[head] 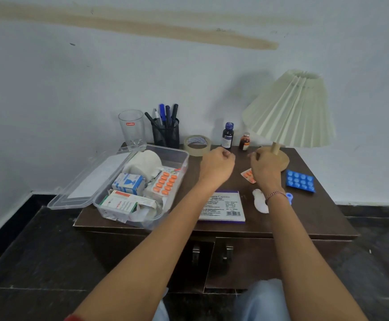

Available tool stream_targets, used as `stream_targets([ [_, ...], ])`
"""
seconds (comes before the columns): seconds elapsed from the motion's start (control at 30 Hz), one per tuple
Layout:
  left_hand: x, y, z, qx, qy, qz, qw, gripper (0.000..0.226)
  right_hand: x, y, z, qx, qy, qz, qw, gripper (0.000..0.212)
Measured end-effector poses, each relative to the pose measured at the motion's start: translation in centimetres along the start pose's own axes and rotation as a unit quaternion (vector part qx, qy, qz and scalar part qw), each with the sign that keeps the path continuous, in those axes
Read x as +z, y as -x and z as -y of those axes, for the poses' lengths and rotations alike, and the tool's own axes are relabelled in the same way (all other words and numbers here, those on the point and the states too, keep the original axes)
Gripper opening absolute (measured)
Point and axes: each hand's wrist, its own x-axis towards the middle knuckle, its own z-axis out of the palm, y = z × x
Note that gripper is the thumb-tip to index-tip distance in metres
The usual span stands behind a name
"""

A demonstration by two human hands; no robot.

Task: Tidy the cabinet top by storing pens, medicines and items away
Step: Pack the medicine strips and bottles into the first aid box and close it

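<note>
My left hand (216,165) is curled into a fist over the middle of the dark cabinet top (318,214), just in front of a tape roll (197,144). My right hand (264,169) hovers beside it with fingers bent down and nothing visible in them, partly covering an orange pill strip (247,175). A dark bottle with a blue cap (227,135) and a small brown bottle (244,141) stand behind my hands. A clear plastic box (179,156) on the left holds medicine cartons, a bandage roll and an orange blister pack (165,183). Pens stand in a black mesh holder (165,133).
The box's lid (89,184) lies open over the cabinet's left edge. A glass (132,128) stands at the back left, a pleated lamp (291,112) at the back right. A blue blister pack (300,181), a stamp pad box (222,206) and a white item (260,202) lie nearer me.
</note>
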Motion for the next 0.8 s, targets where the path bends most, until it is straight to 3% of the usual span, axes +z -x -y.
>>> stream_targets([
  [0.17,3.3,-2.0,0.6,-0.135,0.104,0.117,0.978,0.037,-0.6,-0.4,-1.8,0.057,0.029,0.0,0.998,0.027],
  [0.37,4.7,-3.0,0.4,-0.233,0.244,0.124,0.933,0.041,-0.6,-0.7,-2.2,0.073,0.047,-0.006,0.996,0.035],
  [0.5,4.5,-3.1,0.1,-0.266,0.288,0.116,0.913,0.039,-0.7,-0.6,-2.4,0.107,0.016,0.002,0.994,0.044],
  [0.8,4.3,-2.5,-0.5,-0.289,0.326,0.146,0.888,0.038,-0.8,-0.8,-2.7,0.114,0.038,0.029,0.992,0.039],
])
